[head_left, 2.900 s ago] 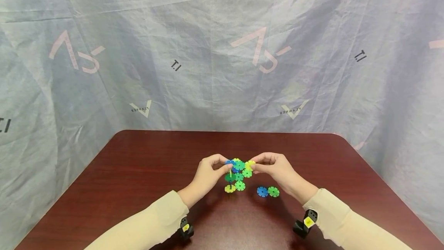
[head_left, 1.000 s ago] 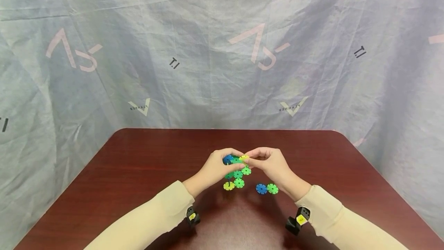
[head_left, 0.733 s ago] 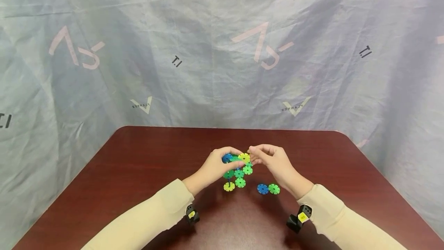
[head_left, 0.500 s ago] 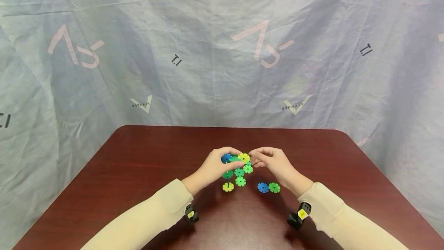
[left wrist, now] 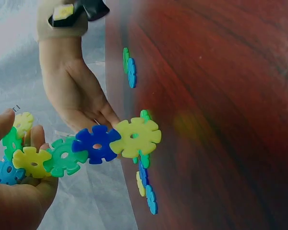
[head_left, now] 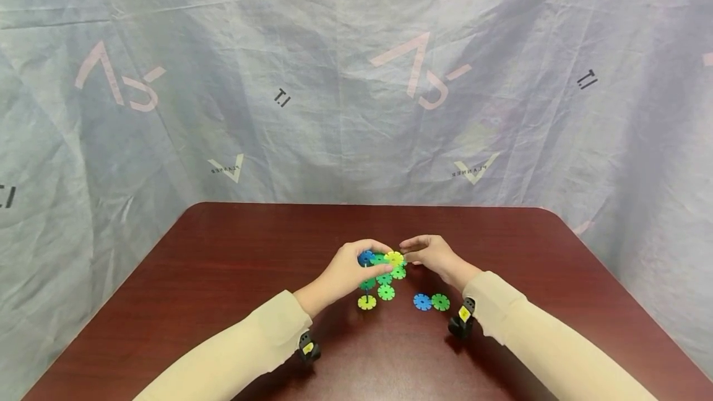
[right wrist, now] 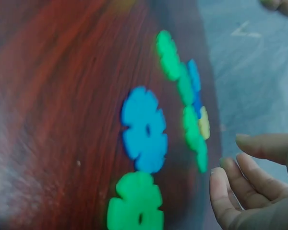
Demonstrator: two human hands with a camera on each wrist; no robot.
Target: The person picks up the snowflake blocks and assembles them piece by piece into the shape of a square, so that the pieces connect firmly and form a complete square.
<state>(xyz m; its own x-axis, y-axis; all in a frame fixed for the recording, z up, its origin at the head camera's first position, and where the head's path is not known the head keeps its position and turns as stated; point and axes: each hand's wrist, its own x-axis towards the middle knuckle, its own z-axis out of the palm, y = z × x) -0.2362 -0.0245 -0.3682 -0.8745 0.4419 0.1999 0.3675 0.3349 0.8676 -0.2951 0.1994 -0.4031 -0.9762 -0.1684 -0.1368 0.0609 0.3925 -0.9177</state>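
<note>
My left hand [head_left: 346, 274] grips a chain of notched interlocking discs [left wrist: 65, 156], yellow, green and blue, raised above the table. A yellow disc [head_left: 394, 258] lies by its thumb tip, and another yellow disc [left wrist: 136, 137] ends the chain in the left wrist view. To the right is my right hand [head_left: 438, 257], fingers loosely bent, thumb apart, nothing between them in the right wrist view. Under the hands, more joined discs [head_left: 386, 292] lie flat on the table, partly hidden by the left hand and the chain.
A blue disc [head_left: 422, 302] and a green disc [head_left: 440, 302], side by side, lie on the brown table [head_left: 267, 240] to the right of the joined discs. A grey printed cloth [head_left: 334, 110] hangs behind the far table edge.
My right hand had its fingers on the yellow disc, then let go and drew off to the right; its forearm has shifted inward. The left hand keeps its chain, now reaching nearer the yellow disc.
</note>
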